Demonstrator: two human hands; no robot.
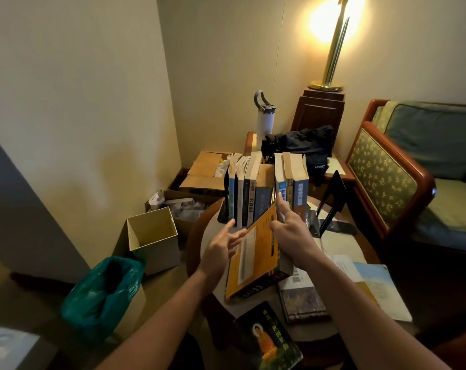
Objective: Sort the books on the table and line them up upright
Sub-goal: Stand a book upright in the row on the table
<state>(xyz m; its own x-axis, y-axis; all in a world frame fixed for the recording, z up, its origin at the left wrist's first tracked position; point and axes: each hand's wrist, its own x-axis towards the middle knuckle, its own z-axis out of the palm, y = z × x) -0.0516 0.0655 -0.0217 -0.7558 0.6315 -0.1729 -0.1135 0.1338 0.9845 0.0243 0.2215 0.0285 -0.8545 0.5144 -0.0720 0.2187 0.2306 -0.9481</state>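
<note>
Wood frames the one cushioned armchair (pixel 386 182) at the right; one brass floor lamp (pixel 333 57) glows in the corner, and one round table (pixel 209 233) sits in the middle under the person's arms. Three open cardboard boxes (pixel 151 236) stand on the floor left of the table, with one green bag (pixel 103 289) nearer the camera. One dark bag (pixel 301 145) and one white bottle (pixel 265 121) rest on a side table (pixel 338 164) behind.

Eight upright books (pixel 253 193) stand in a row at the table's far edge, five on the left and three on the right, with a gap between the groups. Most spines are blue or dark, and the page tops are yellowed. One black bookend (pixel 332 201) stands just right of the row, apart from it. Three flat books (pixel 304 303) lie on the near side of the table, one of them dark with an orange seated figure.

One yellow book (pixel 255 252) is tilted up in front of the gap, its dark lettered spine low toward the camera. The right hand (pixel 293 233) pinches its upper right edge, thumb on the cover, index finger stretched toward the row. The left hand (pixel 218 252) has its fingers straight and spread, fingertips at the cover's left edge, gripping nothing
</note>
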